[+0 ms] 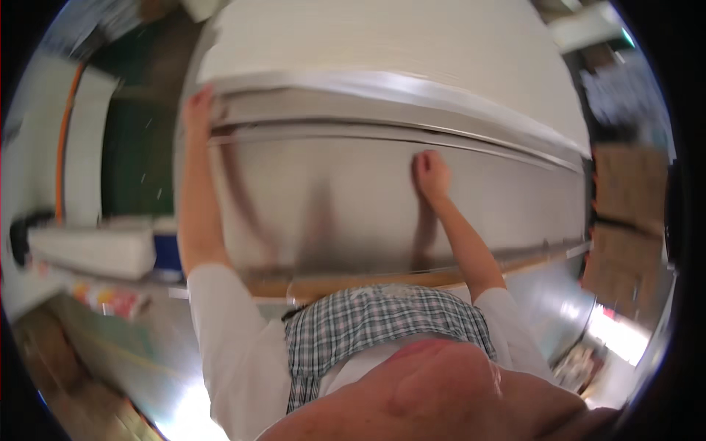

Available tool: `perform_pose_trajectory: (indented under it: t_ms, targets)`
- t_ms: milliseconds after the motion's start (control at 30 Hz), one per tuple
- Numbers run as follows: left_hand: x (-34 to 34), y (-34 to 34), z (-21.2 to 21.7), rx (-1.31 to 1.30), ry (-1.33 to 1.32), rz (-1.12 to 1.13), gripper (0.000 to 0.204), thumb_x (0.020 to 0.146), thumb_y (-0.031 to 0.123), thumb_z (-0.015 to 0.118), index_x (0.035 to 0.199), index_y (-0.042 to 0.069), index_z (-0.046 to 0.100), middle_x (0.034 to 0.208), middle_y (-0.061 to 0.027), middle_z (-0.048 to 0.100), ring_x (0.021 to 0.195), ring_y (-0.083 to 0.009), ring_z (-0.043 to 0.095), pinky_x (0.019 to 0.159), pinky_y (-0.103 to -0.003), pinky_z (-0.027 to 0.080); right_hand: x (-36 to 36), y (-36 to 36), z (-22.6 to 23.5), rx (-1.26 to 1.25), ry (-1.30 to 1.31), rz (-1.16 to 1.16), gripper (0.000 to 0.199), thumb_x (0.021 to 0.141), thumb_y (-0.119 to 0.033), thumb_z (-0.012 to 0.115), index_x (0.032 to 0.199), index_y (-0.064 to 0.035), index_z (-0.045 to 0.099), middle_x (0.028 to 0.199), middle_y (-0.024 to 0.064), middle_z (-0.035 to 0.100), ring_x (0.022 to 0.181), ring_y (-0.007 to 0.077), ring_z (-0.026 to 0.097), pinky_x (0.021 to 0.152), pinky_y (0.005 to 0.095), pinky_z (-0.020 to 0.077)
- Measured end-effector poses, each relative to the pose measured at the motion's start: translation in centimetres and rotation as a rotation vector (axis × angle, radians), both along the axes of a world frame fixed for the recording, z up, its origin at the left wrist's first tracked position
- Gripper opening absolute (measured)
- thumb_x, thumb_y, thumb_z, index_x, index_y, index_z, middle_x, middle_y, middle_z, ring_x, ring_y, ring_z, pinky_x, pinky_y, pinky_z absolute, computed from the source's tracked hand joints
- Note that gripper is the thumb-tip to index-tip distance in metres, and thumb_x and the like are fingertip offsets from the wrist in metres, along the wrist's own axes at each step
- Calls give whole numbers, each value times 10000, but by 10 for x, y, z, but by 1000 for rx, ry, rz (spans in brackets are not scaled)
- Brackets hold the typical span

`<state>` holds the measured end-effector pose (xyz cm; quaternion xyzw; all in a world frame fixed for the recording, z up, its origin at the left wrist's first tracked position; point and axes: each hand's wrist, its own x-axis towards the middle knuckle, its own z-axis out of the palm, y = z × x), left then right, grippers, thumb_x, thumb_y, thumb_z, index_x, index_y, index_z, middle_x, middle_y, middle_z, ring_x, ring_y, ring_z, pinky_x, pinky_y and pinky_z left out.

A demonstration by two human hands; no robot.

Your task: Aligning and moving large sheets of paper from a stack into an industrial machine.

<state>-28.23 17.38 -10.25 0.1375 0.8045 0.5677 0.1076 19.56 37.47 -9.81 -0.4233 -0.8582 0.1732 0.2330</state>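
Floor [162, 316]: shone grey at lower left.
Green area [140, 147]: lay dark at upper left.
Orange strip [68, 140]: ran down the far left.
Boxes [626, 187]: stood stacked, brown, at right.
Light [621, 336]: glared white at lower right.

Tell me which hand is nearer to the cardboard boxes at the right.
Right. The right hand is over the shiny surface, to the left of the cardboard boxes; the left hand is farther off, by the surface's left end.
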Motion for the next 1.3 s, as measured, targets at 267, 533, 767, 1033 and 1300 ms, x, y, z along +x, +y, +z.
perform_pose_trajectory:
  t_ms: [267,533,767,1033,1300]
  targets:
    - [6,-7,-4,65,-126,-158,298,802,305,648,849,12,623,767,14,572,710,-72,456,635,-229,370,6,-6,-4,107,87,-6,80,779,-146,573,775,-72,543,757,96,577,639,317,564,549,397,461]
    - [8,-58,-17,384,-351,-144,471,775,86,596,1216,-20,471,974,-59,572,866,-141,531,757,-259,439,-6,-1,-14,41,29,8,113,817,-173,531,833,-61,540,772,152,568,699,361,557,600,427,454]
    - [-9,-14,6,-37,233,75,284,721,214,641,912,4,634,826,-84,654,758,-153,606,696,-284,473,-2,0,-13,110,-15,56,124,839,-190,528,864,-69,542,797,127,580,691,334,564,590,414,452]
    - [-25,40,13,227,171,166,294,739,219,633,934,-1,636,850,-71,655,766,-151,605,705,-278,470,1,-4,-11,131,-59,72,94,843,-170,533,848,-78,544,799,98,578,673,292,565,571,374,450]
    - [-75,82,-24,552,-37,54,224,830,206,568,962,39,640,885,-10,616,800,-96,534,723,-242,426,-1,-5,-6,121,-40,73,73,847,-148,531,854,-76,534,772,94,570,646,288,554,546,367,438]
